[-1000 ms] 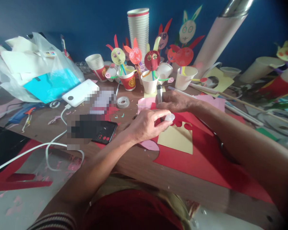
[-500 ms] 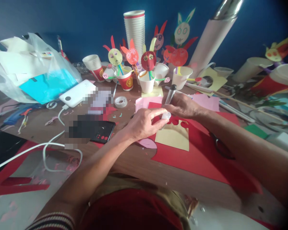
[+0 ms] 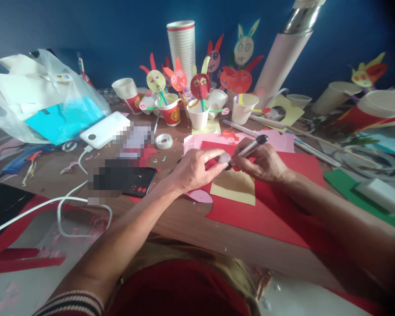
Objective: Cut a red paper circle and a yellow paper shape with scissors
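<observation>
1. Pale and small, the roundish disc is pinched btwn thumb & index of the L hand; I see it held up just over the work area, midway btwn both hands.
2. R hand on my feed: thumb & fingers wrapped round a grey marker in a writing grip, dark end up & tilted to the R.
3. Marker's lower end is rt beside the disc; I can't tell from here if it's touching.
4. Below the hands I've got a pale-yellow paper pc, lying on a big red paper sheet.
5. Pink paper lies behind the R hand, partly under the red sheet.
6. Farther back, approx. centre: white paper cup w/ a dark-red paper face above it; red-printed cup just L of that.
7. Tall stack of white paper cups stands behind them.
8. L side of table: tape roll nr the cups, black phone nr the L forearm, white power bank farther back.
9. Far R: white block on green sheet.
</observation>
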### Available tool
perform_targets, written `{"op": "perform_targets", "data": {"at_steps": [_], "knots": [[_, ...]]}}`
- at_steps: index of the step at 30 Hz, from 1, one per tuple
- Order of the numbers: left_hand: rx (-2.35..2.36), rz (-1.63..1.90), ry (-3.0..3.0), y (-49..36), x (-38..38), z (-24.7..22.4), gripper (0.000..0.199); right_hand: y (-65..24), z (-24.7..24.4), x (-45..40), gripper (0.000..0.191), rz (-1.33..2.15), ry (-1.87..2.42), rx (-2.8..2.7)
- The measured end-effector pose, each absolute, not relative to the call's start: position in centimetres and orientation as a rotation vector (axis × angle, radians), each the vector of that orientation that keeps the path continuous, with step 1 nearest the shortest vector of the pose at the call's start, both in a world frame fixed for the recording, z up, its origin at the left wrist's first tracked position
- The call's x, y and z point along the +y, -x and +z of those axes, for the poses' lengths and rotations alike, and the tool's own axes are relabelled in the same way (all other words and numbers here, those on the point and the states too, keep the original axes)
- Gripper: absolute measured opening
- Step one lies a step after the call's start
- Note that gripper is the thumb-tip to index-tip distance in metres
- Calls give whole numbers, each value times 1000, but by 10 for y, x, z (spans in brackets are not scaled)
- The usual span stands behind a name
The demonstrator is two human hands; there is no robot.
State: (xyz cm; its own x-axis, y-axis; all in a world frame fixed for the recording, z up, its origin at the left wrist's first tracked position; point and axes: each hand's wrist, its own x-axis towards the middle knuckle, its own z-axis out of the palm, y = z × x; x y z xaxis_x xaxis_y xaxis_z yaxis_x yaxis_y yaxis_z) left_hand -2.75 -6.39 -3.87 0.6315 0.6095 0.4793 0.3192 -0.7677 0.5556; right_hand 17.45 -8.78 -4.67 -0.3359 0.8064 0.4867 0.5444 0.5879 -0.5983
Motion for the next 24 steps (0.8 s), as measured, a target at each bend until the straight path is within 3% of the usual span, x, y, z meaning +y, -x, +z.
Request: {"op": "perform_targets", "data": {"at_steps": [11,24], "knots": [[702,817,-2359,28,-66,-31,15,-172,-61,-112,7,-176,1024,-2126],[717,785,-2304,27,-66,-32,16,-163,-63,-131,3,-235,1089,-2146]]}}
